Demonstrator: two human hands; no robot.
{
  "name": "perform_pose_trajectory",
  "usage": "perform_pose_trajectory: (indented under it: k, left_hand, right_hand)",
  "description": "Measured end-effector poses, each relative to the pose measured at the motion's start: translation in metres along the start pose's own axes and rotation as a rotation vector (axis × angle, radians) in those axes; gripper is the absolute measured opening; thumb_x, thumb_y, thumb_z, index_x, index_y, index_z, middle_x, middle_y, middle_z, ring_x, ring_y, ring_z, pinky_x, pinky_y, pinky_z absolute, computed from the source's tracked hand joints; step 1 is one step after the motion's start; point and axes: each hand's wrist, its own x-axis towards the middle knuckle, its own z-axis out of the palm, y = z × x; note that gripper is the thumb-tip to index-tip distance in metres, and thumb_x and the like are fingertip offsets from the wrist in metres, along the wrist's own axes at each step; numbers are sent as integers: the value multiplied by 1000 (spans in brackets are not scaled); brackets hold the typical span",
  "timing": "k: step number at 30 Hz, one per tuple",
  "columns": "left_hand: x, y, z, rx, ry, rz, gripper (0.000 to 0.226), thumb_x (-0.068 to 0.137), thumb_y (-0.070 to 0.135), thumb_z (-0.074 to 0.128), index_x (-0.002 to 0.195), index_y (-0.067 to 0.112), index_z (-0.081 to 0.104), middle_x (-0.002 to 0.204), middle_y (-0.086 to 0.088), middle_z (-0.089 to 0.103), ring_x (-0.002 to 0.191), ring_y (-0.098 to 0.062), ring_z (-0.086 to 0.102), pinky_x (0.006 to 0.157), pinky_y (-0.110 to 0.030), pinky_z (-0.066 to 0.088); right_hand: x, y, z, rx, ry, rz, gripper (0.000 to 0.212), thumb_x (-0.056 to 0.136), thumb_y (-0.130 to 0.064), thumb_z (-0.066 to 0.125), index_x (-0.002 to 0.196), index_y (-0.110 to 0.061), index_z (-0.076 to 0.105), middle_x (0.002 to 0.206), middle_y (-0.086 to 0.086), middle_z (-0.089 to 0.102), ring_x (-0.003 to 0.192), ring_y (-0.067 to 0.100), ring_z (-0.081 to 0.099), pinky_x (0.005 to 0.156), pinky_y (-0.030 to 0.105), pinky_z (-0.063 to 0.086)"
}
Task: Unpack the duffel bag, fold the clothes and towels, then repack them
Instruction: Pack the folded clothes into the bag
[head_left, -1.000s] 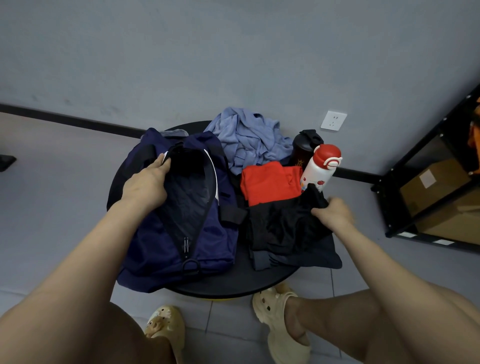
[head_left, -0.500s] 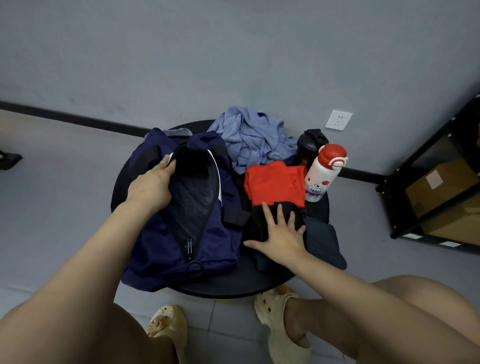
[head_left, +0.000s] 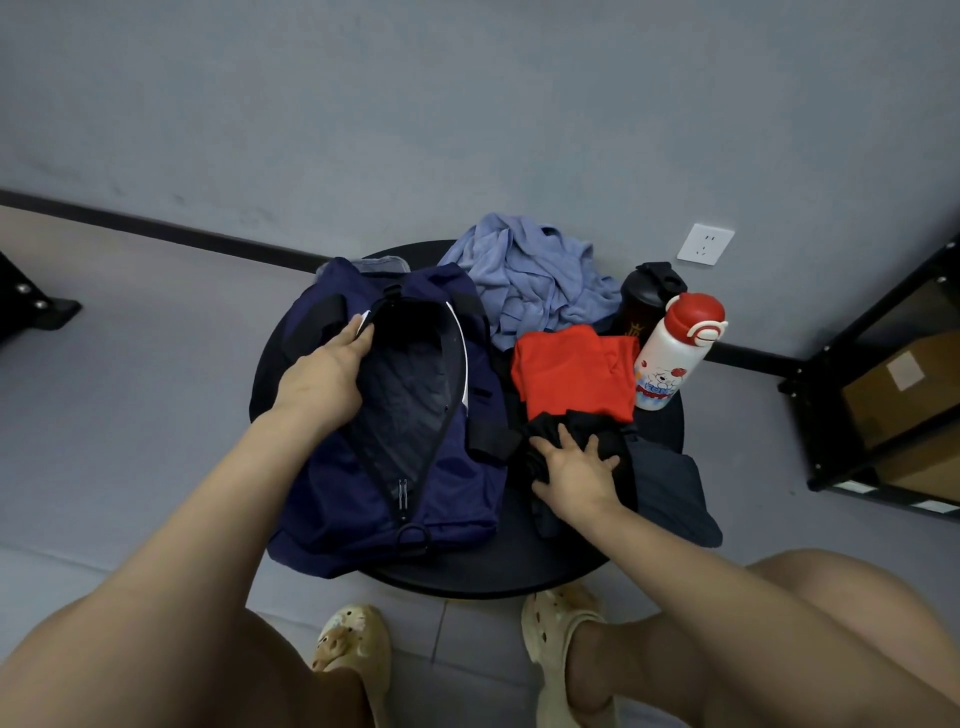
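Note:
A navy duffel bag (head_left: 452, 499) lies unzipped on the left of the round black table (head_left: 493, 577), its dark inside showing. My left hand (head_left: 324, 376) grips the left rim of the bag's opening. To the bag's right, a folded black garment (head_left: 626, 457) lies under my right hand (head_left: 574, 470), which presses on it with fingers spread. A folded red garment (head_left: 571, 374) sits just behind the black one. A crumpled light blue cloth (head_left: 535, 280) is heaped at the back. A dark grey-blue garment (head_left: 670, 493) hangs over the table's right edge.
A white bottle with a red cap (head_left: 670, 364) and a black bottle (head_left: 649, 296) stand at the table's back right. A black shelf with cardboard boxes (head_left: 883, 415) is on the right. My feet in beige clogs (head_left: 561, 639) are under the table's near edge.
My right hand let go of the black garment's right edge, moved left and now lies flat on the folded black garment. My left hand stayed on the bag's rim.

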Motion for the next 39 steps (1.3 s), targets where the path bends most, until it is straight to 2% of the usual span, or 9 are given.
perform_pose_trajectory:
  k: [4,9,12,18,27,31,35,37,39]
  left_hand:
    - [-3,-2,-1,-10,-2,6,90,77,-13,39,152,30,13,158,17,1,125,-31,47,89,-35,42]
    - [-4,0,-4,-39,-11,5,89,78,-14,40,152,27,13,159,14,0,128,-31,45,90,-34,40]
    - [-5,-1,-6,-58,-17,1,89,79,-15,40,152,27,11,159,11,-2,130,-29,43,91,-32,39]
    - [-9,-6,-13,-148,-4,-43,86,80,-16,40,152,23,14,160,-1,4,142,-26,25,106,-33,33]
    - [-14,-13,-16,-266,16,-11,87,77,-19,39,151,22,18,159,-1,10,143,-24,23,109,-29,30]
    - [-15,-17,-16,-316,6,-13,89,77,-21,38,151,22,17,159,0,9,144,-22,21,107,-24,29]
    - [-16,-23,-16,-359,21,4,85,76,-21,40,150,17,23,158,-4,16,145,-21,18,105,-15,20]
    - [-16,-27,-15,-383,52,28,72,78,-18,42,143,10,37,153,-7,30,142,-25,26,108,-20,23]
    - [-17,-32,-14,-398,64,35,65,80,-16,43,140,7,41,150,-9,35,140,-26,29,110,-26,26]
  right_hand:
    - [3,10,-7,86,75,4,63,89,-26,61,145,-31,33,153,9,29,135,39,34,104,57,36]
    - [-3,18,-23,135,183,-40,58,86,-21,61,140,-26,40,133,7,50,113,34,56,90,39,49]
    - [-9,23,-35,157,230,-39,60,86,-20,60,142,-25,39,132,6,52,114,30,55,91,37,47]
    - [-26,22,-66,327,391,-79,59,81,-16,66,137,-20,48,132,5,56,119,25,54,96,36,44]
    - [-61,-34,-131,620,668,-284,54,76,-10,68,128,-22,58,123,-2,63,113,18,58,96,34,45]
    - [-69,-77,-146,695,692,-394,54,75,-11,68,126,-23,59,122,-4,64,113,15,58,96,33,46]
    - [-61,-121,-137,696,665,-487,57,73,-11,67,129,-20,57,127,0,61,116,20,57,97,37,45]
    - [-54,-139,-126,666,595,-493,59,76,-13,66,133,-21,53,134,3,55,121,24,53,99,42,44]
    - [-46,-151,-113,568,496,-476,62,82,-16,65,140,-24,44,143,6,45,127,26,48,103,40,40]
